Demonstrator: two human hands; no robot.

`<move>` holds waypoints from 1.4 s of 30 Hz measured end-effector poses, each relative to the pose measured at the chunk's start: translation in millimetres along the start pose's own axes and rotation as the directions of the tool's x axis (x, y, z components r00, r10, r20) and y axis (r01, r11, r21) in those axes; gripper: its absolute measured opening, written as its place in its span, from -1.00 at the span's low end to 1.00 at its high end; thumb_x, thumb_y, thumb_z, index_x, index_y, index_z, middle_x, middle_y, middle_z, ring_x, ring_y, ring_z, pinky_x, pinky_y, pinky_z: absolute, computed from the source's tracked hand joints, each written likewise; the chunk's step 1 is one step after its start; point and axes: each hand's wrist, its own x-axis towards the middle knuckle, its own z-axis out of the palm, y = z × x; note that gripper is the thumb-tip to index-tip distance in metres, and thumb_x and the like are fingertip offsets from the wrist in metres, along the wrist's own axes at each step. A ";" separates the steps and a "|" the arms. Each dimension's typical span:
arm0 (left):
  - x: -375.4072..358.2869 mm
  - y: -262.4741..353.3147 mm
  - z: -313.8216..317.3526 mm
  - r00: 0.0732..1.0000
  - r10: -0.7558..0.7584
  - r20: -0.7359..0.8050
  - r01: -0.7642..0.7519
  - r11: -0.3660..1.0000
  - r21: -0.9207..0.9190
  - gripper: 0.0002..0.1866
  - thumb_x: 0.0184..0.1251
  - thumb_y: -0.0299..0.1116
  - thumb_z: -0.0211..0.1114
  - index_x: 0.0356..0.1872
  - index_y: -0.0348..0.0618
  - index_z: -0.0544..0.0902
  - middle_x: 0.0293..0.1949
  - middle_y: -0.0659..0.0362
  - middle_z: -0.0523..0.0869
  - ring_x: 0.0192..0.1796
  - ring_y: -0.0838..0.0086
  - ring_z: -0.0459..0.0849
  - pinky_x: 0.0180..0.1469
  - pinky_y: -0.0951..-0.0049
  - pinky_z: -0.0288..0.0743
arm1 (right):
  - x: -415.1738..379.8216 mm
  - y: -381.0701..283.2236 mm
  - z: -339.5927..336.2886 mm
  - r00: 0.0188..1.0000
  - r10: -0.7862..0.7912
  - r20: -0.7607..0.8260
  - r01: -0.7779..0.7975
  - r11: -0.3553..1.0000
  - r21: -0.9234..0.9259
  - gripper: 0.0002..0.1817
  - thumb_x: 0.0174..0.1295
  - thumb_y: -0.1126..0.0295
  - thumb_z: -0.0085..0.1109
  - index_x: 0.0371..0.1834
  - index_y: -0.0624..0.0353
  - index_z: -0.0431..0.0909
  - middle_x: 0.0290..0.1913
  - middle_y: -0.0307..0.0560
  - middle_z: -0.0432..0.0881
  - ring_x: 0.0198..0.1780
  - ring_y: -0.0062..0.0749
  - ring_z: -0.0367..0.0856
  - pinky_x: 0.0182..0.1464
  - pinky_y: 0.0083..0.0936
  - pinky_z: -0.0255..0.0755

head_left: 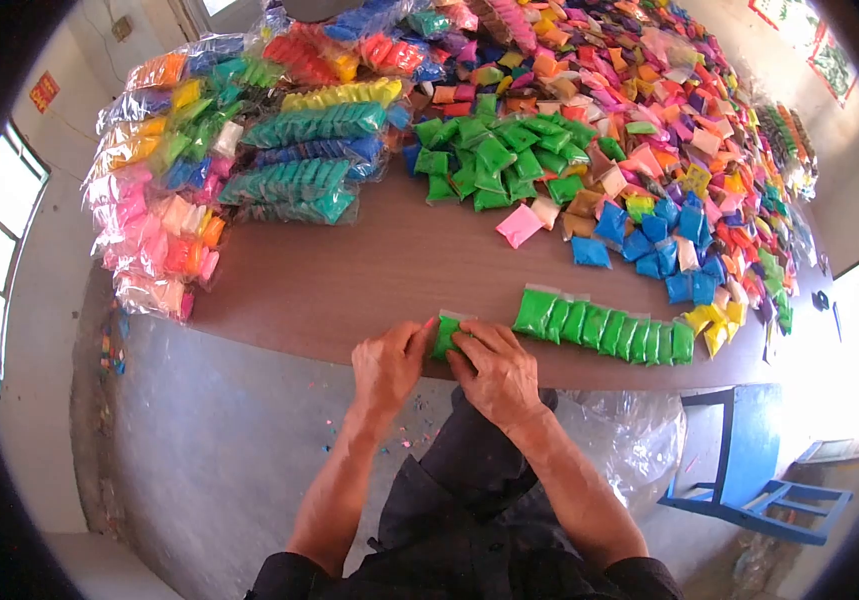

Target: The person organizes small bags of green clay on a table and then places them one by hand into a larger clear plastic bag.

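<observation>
At the table's near edge, a small green packet [443, 334] in clear film sits between my two hands. My left hand [387, 366] pinches its left side with thumb and forefinger. Curled over its right side are the fingers of my right hand [497, 372], which partly hide it. Just right of that hand, a row of overlapping green packets [604, 330] lies along the edge. Farther back is a loose heap of green packets [499, 160]. A single pink packet [520, 227] lies in front of the heap.
Bagged rows of packets [314, 130] are stacked at the back left. A large mixed pile of coloured packets [639, 80] covers the back right of the brown table [309, 270]. Blue packets [664, 240] and yellow packets [716, 325] lie at right. A blue chair [749, 460] stands below.
</observation>
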 end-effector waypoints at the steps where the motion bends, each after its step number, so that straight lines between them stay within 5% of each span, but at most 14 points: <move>1: 2.0 -1.0 -0.4 1.000 -0.002 0.003 0.002 1.000 -0.002 -0.90 0.43 -0.37 0.48 -0.24 -0.15 0.79 -0.40 -0.04 0.80 -0.36 0.04 0.84 -0.33 0.16 0.63 | -0.5 0.1 -0.1 1.000 0.002 -0.007 -0.002 1.000 0.004 -0.77 0.27 0.35 0.49 -0.06 0.14 0.77 0.13 -0.09 0.77 0.17 -0.07 0.75 0.12 -0.23 0.71; 4: -1.8 13.8 -6.8 0.995 0.100 0.014 -0.097 0.985 -0.146 -0.90 0.45 -0.36 0.46 -0.25 -0.14 0.79 -0.40 -0.04 0.80 -0.36 0.05 0.84 -0.34 0.16 0.62 | -1.3 0.0 -1.2 0.999 0.020 -0.025 -0.020 1.000 0.012 -0.78 0.25 0.37 0.50 -0.07 0.14 0.78 0.12 -0.09 0.78 0.15 -0.08 0.76 0.11 -0.23 0.72; 10: 20.8 0.3 9.0 0.991 0.122 0.055 -0.124 0.992 0.019 -0.86 0.46 -0.31 0.48 -0.22 -0.16 0.80 -0.38 -0.05 0.80 -0.40 0.18 0.83 -0.32 0.21 0.63 | 0.0 -0.3 1.3 1.000 0.023 -0.006 -0.023 1.000 -0.003 -0.78 0.30 0.34 0.46 -0.06 0.16 0.78 0.13 -0.08 0.79 0.17 -0.09 0.75 0.12 -0.23 0.71; 13: 28.6 -3.8 7.8 0.999 0.045 0.020 -0.044 0.998 -0.049 -0.84 0.46 -0.30 0.49 -0.22 -0.17 0.80 -0.38 -0.06 0.80 -0.41 0.19 0.83 -0.32 0.22 0.63 | 0.9 0.5 1.3 1.000 0.032 0.000 -0.032 0.999 -0.003 -0.79 0.30 0.34 0.45 -0.06 0.16 0.78 0.13 -0.08 0.79 0.18 -0.10 0.75 0.13 -0.23 0.72; 16: 12.8 7.2 -7.8 0.987 -0.053 0.149 0.079 0.981 -0.178 -0.84 0.49 -0.29 0.46 -0.20 -0.17 0.81 -0.37 -0.07 0.80 -0.40 0.17 0.83 -0.33 0.23 0.62 | -2.3 1.6 -0.6 0.999 0.037 -0.001 -0.037 0.999 0.002 -0.78 0.29 0.35 0.44 -0.05 0.16 0.79 0.14 -0.09 0.79 0.18 -0.11 0.75 0.13 -0.24 0.72; 25: 32.0 -4.1 13.6 0.997 0.076 0.031 -0.073 0.994 -0.075 -0.88 0.46 -0.38 0.48 -0.22 -0.21 0.79 -0.40 -0.05 0.79 -0.43 0.21 0.82 -0.35 0.29 0.60 | 2.1 -2.0 -1.7 0.999 0.036 -0.002 -0.036 0.999 0.021 -0.77 0.30 0.36 0.43 -0.03 0.18 0.79 0.12 -0.09 0.80 0.19 -0.13 0.75 0.14 -0.25 0.72; 28: 8.0 8.6 -10.3 0.996 -0.038 0.077 0.055 0.971 -0.233 -0.88 0.46 -0.38 0.47 -0.22 -0.23 0.79 -0.41 -0.05 0.79 -0.45 0.26 0.80 -0.37 0.30 0.59 | -2.1 2.6 -3.6 1.000 0.030 0.002 -0.030 0.999 0.022 -0.76 0.30 0.37 0.43 -0.03 0.20 0.79 0.13 -0.07 0.79 0.19 -0.12 0.74 0.16 -0.24 0.71; 34: -20.2 -2.4 -6.1 0.993 -0.118 0.024 0.118 0.993 0.004 -0.90 0.46 -0.41 0.47 -0.23 -0.21 0.79 -0.44 0.00 0.78 -0.47 0.31 0.78 -0.38 0.32 0.59 | -0.2 0.5 -3.3 1.000 -0.003 0.026 0.002 1.000 0.030 -0.71 0.26 0.41 0.41 0.03 0.23 0.77 0.16 -0.03 0.76 0.21 -0.07 0.72 0.19 -0.21 0.70; 37: -11.3 -0.9 -10.3 0.991 -0.098 -0.087 0.094 0.994 -0.054 -0.94 0.40 -0.43 0.47 -0.29 -0.11 0.74 -0.45 0.02 0.77 -0.42 0.05 0.80 -0.40 0.16 0.59 | 1.0 0.1 -5.9 0.999 -0.007 0.043 0.007 1.000 0.013 -0.69 0.24 0.43 0.40 0.05 0.23 0.76 0.16 -0.04 0.74 0.21 -0.04 0.70 0.18 -0.18 0.69; 40: -24.1 4.8 -7.7 0.988 0.102 -0.112 -0.109 0.992 -0.059 -0.94 0.45 -0.41 0.47 -0.19 -0.14 0.77 -0.43 0.00 0.79 -0.47 0.18 0.79 -0.38 0.24 0.60 | 0.8 -4.8 -8.9 0.997 0.013 0.070 -0.014 1.000 0.015 -0.68 0.23 0.42 0.41 0.06 0.22 0.76 0.16 -0.04 0.72 0.21 -0.03 0.69 0.17 -0.17 0.69; 42: -28.8 9.0 -3.5 0.995 0.080 -0.055 -0.081 0.997 -0.010 -0.94 0.45 -0.41 0.47 -0.19 -0.13 0.76 -0.42 0.01 0.80 -0.43 0.13 0.81 -0.37 0.20 0.61 | 0.0 -5.2 -7.8 0.997 0.026 0.077 -0.028 0.999 0.029 -0.66 0.22 0.40 0.43 0.07 0.21 0.76 0.15 -0.04 0.71 0.20 -0.03 0.68 0.16 -0.17 0.69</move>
